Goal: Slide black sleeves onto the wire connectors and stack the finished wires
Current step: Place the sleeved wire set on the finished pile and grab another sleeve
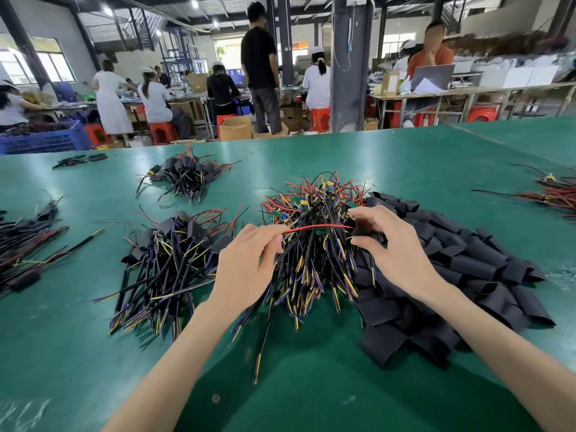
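Left hand (246,263) has its grip pinched on a red wire (314,227) above the unsleeved wire pile (314,251). The right hand (396,247) grip looks closed on a black sleeve (363,233) beside the sleeve heap (467,260). Tangled neighbours could snag and drag along, imo. The finished stack (174,251) sits left on the tabletop (311,385).

A factory floor: capped workers (155,95) at benches, wire heaps (314,232).

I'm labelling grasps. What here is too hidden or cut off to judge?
- Head view: whether the right hand holds a sleeve; black against the sleeve pile.
- Head view: the red wire, its connector end behind that hand's fingers.
- Head view: wire bundle, cut off by right edge.
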Tool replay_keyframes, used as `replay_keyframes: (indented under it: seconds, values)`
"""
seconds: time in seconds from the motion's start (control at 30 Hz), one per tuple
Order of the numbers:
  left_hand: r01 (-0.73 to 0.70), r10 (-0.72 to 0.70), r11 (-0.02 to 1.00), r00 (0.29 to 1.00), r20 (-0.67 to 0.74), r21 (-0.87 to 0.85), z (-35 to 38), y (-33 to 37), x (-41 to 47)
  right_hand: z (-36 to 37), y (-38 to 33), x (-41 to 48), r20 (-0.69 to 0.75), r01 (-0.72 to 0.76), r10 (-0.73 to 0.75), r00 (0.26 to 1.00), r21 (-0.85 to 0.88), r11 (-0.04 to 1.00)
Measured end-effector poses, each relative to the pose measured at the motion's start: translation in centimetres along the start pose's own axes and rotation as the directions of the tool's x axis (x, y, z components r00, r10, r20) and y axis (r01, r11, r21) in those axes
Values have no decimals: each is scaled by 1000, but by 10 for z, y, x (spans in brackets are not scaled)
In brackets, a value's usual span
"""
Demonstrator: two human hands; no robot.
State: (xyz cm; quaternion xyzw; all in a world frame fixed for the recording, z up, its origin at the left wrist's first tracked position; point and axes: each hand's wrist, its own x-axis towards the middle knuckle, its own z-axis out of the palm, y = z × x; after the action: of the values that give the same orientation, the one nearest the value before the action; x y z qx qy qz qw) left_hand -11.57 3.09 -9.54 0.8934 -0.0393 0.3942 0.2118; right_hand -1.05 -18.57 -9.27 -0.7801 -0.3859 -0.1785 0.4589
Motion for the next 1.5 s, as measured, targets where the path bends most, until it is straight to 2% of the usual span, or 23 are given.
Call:
replay_keyframes:
  seconds: [0.17, 0.23, 0.33, 0.4, 0.5, 0.7, 0.77, 0.87, 1.0, 1.3, 1.5]
  values:
    - [-81, 81, 993, 997, 11, 87, 2, 1, -2, 0, -2, 0, 30, 32, -30, 999, -64, 997]
    - [-121, 118, 985, 992, 33, 123, 4, 1, -2, 0, -2, 0, 44, 106, -99, 994, -185, 977]
    - [-176, 167, 972, 983, 72, 156, 7, 5, -3, 2, -4, -1, 112, 270, -246, 963, -394, 878]
    - [-182, 175, 976, 982, 67, 123, 11, 11, -4, 3, -8, -1, 135, 325, -296, 945, -462, 825]
    - [-122, 123, 992, 990, 62, -22, 17, 21, -6, 5, -17, -4, 171, 377, -338, 926, -497, 782]
    - [-108, 127, 976, 988, 89, -189, 24, 31, -10, 10, -35, -9, 291, 459, -359, 887, -474, 752]
    - [-98, 124, 968, 987, 99, -232, 25, 31, -11, 12, -38, -12, 330, 452, -323, 887, -481, 751]
    - [-64, 103, 950, 988, 113, -307, 25, 31, -12, 13, -41, -14, 352, 392, -245, 903, -447, 804]
    - [24, 48, 910, 985, 163, -415, 22, 26, -9, 11, -38, -10, 358, 384, -234, 904, -441, 811]
    - [236, -116, 913, 931, 346, -332, 12, 19, -5, -7, -24, -2, 305, 269, -158, 939, -367, 890]
    - [319, -214, 855, 935, 282, -409, 9, 24, -2, -6, -27, -5, 405, 325, -172, 898, -347, 880]
